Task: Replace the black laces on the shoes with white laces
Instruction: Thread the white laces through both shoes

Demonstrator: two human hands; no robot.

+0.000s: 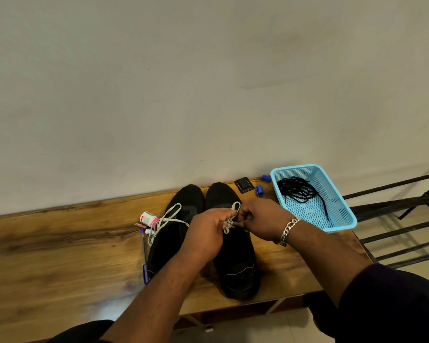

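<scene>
Pinching the white lace (229,222) over the right-hand black shoe (233,256), both hands met at the knot, fingers curled tightly on the cord: the left hand (206,233) held a strand from the near-left side, and the right hand (263,219) held the other from the right, its thumb and forefinger closed on the lace just beside the knot. A loop of that lace rose just beyond the fingertips, toward the shoe's toe. Left of the grip, touching the first shoe along its side, stood the second black shoe (176,231), its own white lace (166,219) lying in loose loops across the upper and trailing off its far-left edge. Further left of the hands lay a small white and pink bottle (148,218) and a pen (144,246) on the wooden table (60,243). Right of the grip, beyond the right wrist with its silver chain bracelet (288,230), sat a light blue basket (337,194) holding the black laces (299,189) in a tangled heap. Beyond the hands, near the wall, rested a small black square object (244,184) and two blue caps (259,190), one just beside the basket's far corner. Both shoes pointed away from the person, toes toward the wall.
</scene>
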